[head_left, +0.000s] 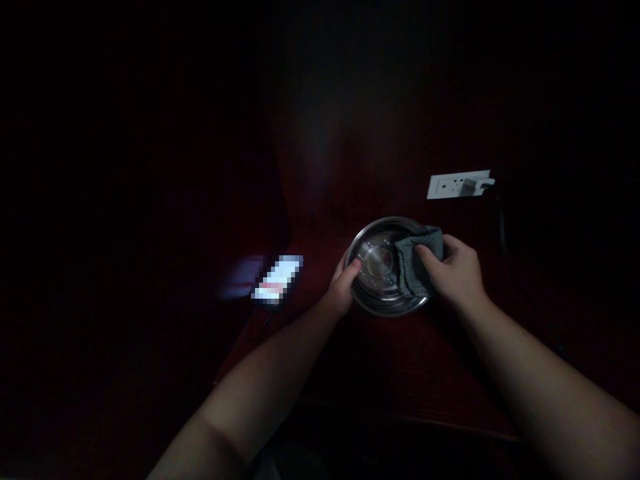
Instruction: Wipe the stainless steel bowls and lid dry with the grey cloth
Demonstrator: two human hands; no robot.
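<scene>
A shiny metal bowl [379,263] is held up in front of me, tilted so that its inside faces my view. My left hand [343,283] grips the left side of the bowl, its thumb over the rim and its other fingers hidden behind. Folded over the bowl's right rim is a grey-green cloth [415,267]. My right hand [457,267] pinches this cloth against the bowl, thumb on the inner side. The fingers behind the rim are out of sight.
A lit phone [278,280], its screen blurred, stands at the left on the dark red table [425,373], a thin cable below it. On the wall at the right is a white socket plate [453,185] with a plug and cord. Deep shadow covers the surroundings.
</scene>
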